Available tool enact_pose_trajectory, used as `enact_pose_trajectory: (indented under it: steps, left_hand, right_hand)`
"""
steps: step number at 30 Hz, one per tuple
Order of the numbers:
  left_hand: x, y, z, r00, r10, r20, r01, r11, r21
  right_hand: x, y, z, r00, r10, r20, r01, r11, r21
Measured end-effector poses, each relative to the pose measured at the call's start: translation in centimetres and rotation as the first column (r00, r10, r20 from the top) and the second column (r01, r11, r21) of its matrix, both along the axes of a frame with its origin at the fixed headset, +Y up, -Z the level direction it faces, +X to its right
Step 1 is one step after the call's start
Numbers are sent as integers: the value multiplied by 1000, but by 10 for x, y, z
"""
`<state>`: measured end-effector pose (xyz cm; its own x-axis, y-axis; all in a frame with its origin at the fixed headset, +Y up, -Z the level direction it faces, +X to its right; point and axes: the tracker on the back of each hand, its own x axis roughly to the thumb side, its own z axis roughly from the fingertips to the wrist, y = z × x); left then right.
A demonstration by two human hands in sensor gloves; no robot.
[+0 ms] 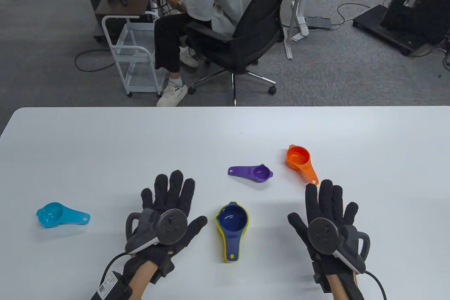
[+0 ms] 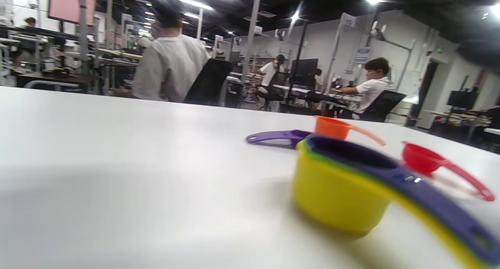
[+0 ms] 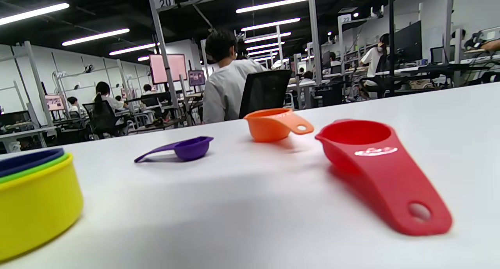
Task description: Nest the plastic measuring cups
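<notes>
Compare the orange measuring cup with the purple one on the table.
The orange measuring cup has a deeper, wider bowl; the purple measuring cup is shallow and small, nearly spoon-like. The orange cup's handle points toward the right hand; the purple cup's handle points left. The orange cup lies farther right. Both sit upright, loose, not yet nested, each with a hole in its handle.

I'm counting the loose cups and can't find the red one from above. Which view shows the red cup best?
The right wrist view: the red cup lies close and whole, handle toward the camera. The left wrist view shows it smaller behind the nested stack. In the table view the right hand hides it.
</notes>
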<state>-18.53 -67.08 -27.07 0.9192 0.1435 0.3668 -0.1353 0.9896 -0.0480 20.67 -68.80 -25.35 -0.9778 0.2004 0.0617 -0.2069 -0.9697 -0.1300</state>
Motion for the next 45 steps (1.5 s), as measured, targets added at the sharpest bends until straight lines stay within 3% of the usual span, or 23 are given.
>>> enact_pose_trajectory:
  steps: [4,7,10,14,18,23,28,32,38,42,45]
  left_hand:
    - [-24,-21,2,996,-62,-69,65,997,46]
    - [-29,-31,1,990,-98,-100,99,995,3]
    - [-30,-35,0,979,-170,-113,173,985,20]
    - [-31,-34,2,987,-127,-104,130,991,23]
    - [-30,-30,5,988,-126,-91,130,991,41]
    - [-28,-27,9,990,-120,-79,124,991,55]
    - [-27,-25,13,989,-123,-83,128,990,62]
    - [-25,-24,17,987,-141,-82,146,987,64]
    - [-26,-26,14,986,-139,-95,142,989,33]
    - [-22,-29,13,985,-148,-88,149,989,4]
    - [-18,-30,13,984,-158,-88,158,987,-6]
  right_hand:
    - [4,-2,-3,1000,12,14,-11,1000,-12]
    - [2,-6,-6,999,43,17,-42,998,-35]
    - [-2,-9,-8,998,67,11,-67,996,-53]
    - [-13,-12,-17,997,72,-21,-74,992,-101]
    - [-27,1,-46,991,131,-31,-134,985,-109]
    - [-35,11,-106,963,268,2,-265,952,-151]
    - [-33,-5,-170,930,366,43,-347,910,-227]
    - [-23,-27,-214,935,340,101,-286,891,-352]
    - [-11,-47,-244,947,305,97,-229,857,-462]
    - [-14,-66,-254,945,322,62,-234,794,-562]
    - [-17,-67,-256,937,345,51,-276,823,-497]
